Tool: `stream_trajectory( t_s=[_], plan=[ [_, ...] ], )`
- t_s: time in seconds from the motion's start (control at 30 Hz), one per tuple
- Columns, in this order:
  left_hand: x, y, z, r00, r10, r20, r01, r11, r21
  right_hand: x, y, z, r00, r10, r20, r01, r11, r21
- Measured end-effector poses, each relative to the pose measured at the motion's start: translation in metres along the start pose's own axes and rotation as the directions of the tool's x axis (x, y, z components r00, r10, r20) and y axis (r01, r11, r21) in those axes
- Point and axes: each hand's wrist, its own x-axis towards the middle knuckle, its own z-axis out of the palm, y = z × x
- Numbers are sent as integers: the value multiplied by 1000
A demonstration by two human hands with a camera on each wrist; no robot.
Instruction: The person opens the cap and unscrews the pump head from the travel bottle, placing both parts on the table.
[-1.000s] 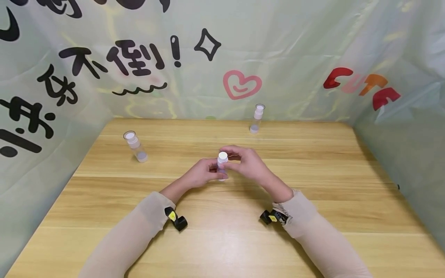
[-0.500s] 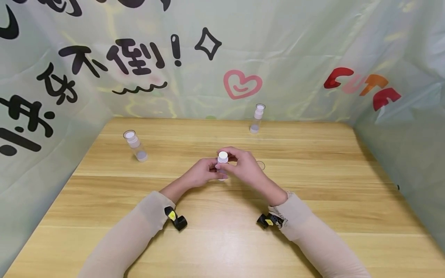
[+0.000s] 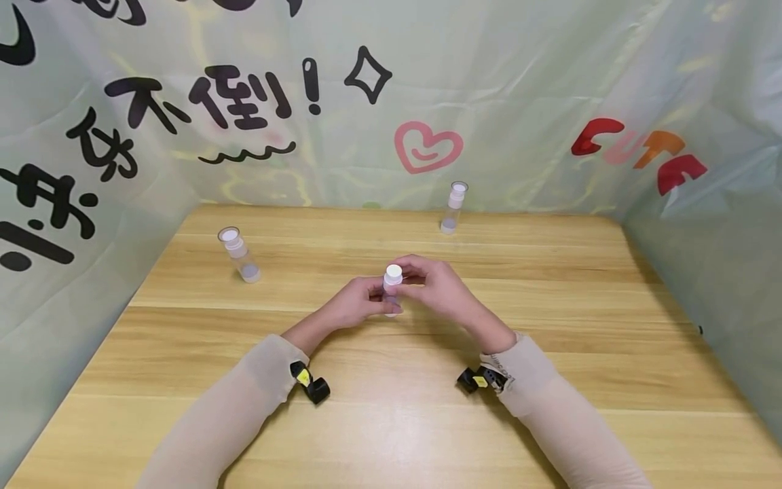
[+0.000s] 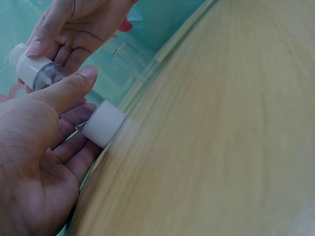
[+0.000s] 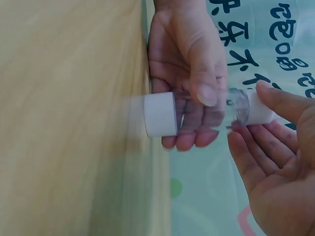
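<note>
A small pump bottle [image 3: 394,272] with a clear body, white base and white top stands upright on the table between both hands. My left hand [image 3: 354,303] grips its clear body low down, thumb on the near side, as the right wrist view shows the white base [image 5: 160,114] at the tabletop. With thumb and fingers, my right hand [image 3: 438,291] pinches the white collar [image 4: 30,69] under the top. A clear cap [image 4: 134,61] stands on the table beyond the hands in the left wrist view; the right hand hides it in the head view.
One similar bottle with a clear cap [image 3: 239,255] stands at the left of the table. Another capped bottle [image 3: 453,208] is near the back edge, right of centre. A printed cloth [image 3: 519,81] encloses the wooden table [image 3: 391,421] at the back and sides.
The right hand shifted left around the bottle's collar, then back right. The clear cap's rim, seen beside that hand half a second ago, is now hidden. Left hand and bottle stayed in place.
</note>
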Motion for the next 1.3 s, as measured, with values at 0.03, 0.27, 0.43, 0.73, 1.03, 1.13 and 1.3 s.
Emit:
stream_trajectory(
  t_s=[0.03, 0.27, 0.43, 0.73, 1.03, 1.13, 1.3],
  plan=[
    [0, 0, 0, 1000, 0, 0, 0, 1000, 4, 0, 0, -1, 1000, 3, 14, -3, 1000, 3],
    [0, 0, -1, 1000, -3, 18, 4, 1000, -15, 1, 3, -6, 996, -11, 89, 11, 1000, 6],
    [0, 1, -1, 1000, -15, 12, 15, 1000, -2, 1, 4, -9, 993, -27, 118, 25, 999, 21],
    [2, 1, 0, 1000, -22, 3, 22, 1000, 2, 0, 1, -4, 998, -4, 61, 8, 998, -66],
    [1, 1, 0, 999, -35, -8, 35, 999, 11, -1, 1, 13, 998, -43, -56, 38, 995, -88],
    [0, 2, 0, 999, -44, -4, 44, 999, -5, -1, 2, 15, 997, -42, -68, 34, 994, -107],
    [0, 1, 0, 999, -30, 16, 30, 998, -53, -1, 2, 13, 997, -33, -73, 25, 994, -103]
  ],
)
